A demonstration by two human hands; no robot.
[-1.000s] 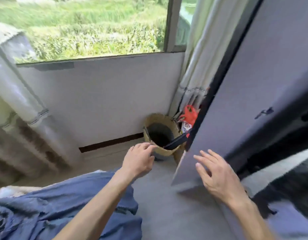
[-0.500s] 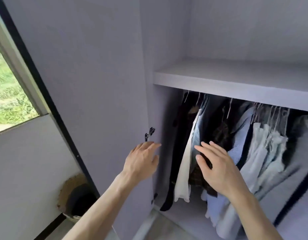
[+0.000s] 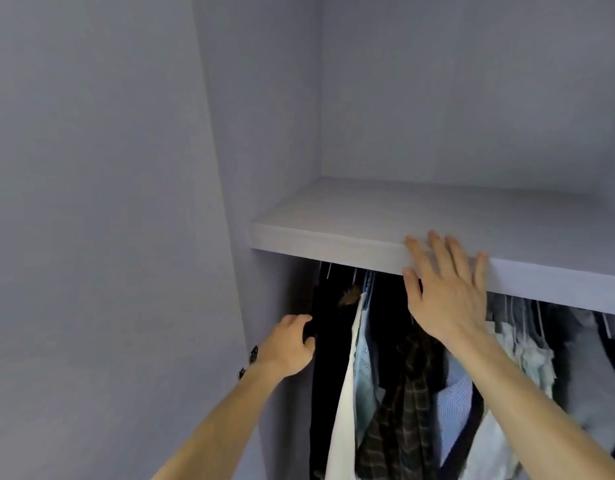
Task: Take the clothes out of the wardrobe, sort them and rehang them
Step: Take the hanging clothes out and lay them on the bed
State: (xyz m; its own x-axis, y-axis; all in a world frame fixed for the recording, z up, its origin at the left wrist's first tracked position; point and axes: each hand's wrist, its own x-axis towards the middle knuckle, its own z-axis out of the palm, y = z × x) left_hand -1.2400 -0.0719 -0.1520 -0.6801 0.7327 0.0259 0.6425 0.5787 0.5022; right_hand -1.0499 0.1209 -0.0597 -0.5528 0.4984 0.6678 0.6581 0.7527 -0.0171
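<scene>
left hand at lower centre grabs the black garment at the row's left end, right hand is open, fingers spread over the shelf edge

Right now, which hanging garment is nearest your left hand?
The long black garment farthest left; the left hand grips its edge. The others hang further right.

Right hand up — fingers (straight) splayed

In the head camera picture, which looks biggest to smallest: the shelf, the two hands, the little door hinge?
1. shelf
2. right hand, spread flat
3. left hand, curled on the black garment, so maybe only looks smaller
4. hinge, tiny
</scene>
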